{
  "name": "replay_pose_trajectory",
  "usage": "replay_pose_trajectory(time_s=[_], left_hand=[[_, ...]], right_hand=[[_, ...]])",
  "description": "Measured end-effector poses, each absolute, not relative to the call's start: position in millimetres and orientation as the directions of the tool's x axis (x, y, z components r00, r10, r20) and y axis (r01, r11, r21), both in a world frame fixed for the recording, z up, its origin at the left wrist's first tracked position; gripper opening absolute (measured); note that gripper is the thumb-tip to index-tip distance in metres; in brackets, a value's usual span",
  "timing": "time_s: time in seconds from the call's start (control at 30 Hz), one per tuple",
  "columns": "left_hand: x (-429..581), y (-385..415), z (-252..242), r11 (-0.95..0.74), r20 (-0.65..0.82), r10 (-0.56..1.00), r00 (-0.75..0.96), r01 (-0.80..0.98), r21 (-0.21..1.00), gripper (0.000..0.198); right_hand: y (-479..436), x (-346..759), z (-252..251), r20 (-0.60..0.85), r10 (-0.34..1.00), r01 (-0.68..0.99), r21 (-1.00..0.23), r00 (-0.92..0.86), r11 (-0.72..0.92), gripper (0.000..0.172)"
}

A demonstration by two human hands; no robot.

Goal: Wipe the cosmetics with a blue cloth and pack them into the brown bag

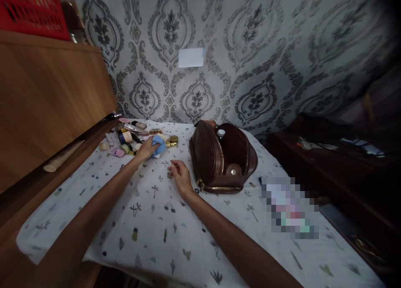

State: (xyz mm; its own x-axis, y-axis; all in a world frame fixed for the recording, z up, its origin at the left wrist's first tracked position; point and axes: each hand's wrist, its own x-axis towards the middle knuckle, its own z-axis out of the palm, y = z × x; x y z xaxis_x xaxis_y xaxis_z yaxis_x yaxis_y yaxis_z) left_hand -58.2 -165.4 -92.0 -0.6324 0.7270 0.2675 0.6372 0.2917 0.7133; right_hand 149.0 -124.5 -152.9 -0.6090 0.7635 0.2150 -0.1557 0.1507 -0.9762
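My left hand (145,149) is closed on a light blue, soft-looking cloth (159,146) with a whitish lower part. It is beside a pile of cosmetics that includes a dark blue jar (125,137), a pink item (118,153) and a gold-capped container (173,140). My right hand (182,178) hovers over the patterned cloth, fingers loosely bent and apart, with nothing visible in it. Just right of it stands a brown leather toiletry bag (205,154), unzipped, with a white-capped bottle (221,133) inside its opening.
A white printed cloth (150,233) covers the table. At right lies a pixelated flat object (288,208). A wooden cabinet (53,83) borders the left side, with a red basket (34,12) on top. Dark furniture (328,166) stands on the right, and a patterned wall rises behind.
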Motion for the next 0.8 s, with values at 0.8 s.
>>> replay_pose_trajectory(time_s=[0.8], left_hand=[[47.6,-220.6,-86.5,-0.071,0.458,0.865,-0.206,0.853,0.517,0.049]], right_hand=[[-128.0,201.2,-138.3,0.298,0.742,0.104,-0.891,-0.601,0.442,0.039]])
